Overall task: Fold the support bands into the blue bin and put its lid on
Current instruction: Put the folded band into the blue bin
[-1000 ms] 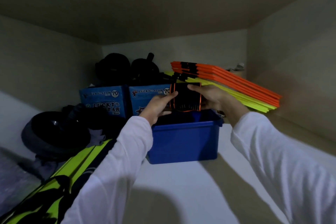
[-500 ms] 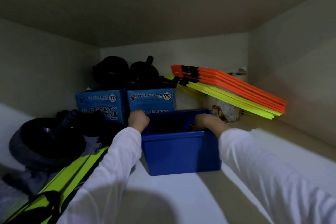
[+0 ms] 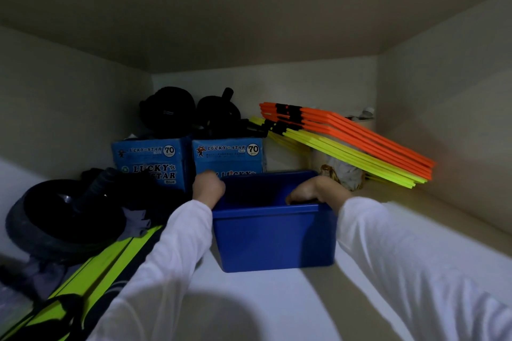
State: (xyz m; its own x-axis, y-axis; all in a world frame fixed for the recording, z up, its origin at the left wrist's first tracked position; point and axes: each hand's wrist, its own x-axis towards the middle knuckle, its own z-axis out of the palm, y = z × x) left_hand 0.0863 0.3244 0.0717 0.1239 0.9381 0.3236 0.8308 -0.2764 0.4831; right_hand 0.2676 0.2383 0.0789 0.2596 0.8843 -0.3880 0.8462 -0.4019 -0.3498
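Dim, bluish light from behind the camera. Back corner murky; black gear there unreadable. Sleeves (image 3: 177, 266) brightest. Wide-angle bending at edges; soft focus.

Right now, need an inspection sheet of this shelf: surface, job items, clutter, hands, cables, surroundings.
Surface: pale shelf, dim light.
Job's things: blue bin open, no lid on it and none seen; contents hidden by its near wall.
Clutter: two blue boxes behind the bin; orange and yellow bars leaning at right; black wheel at left.
Hands: left hand at the bin's left rim; right hand reaching over the near rim, fingers inside, grip not visible.
Cables: nothing seen.
Surroundings: closed cabinet walls and ceiling.
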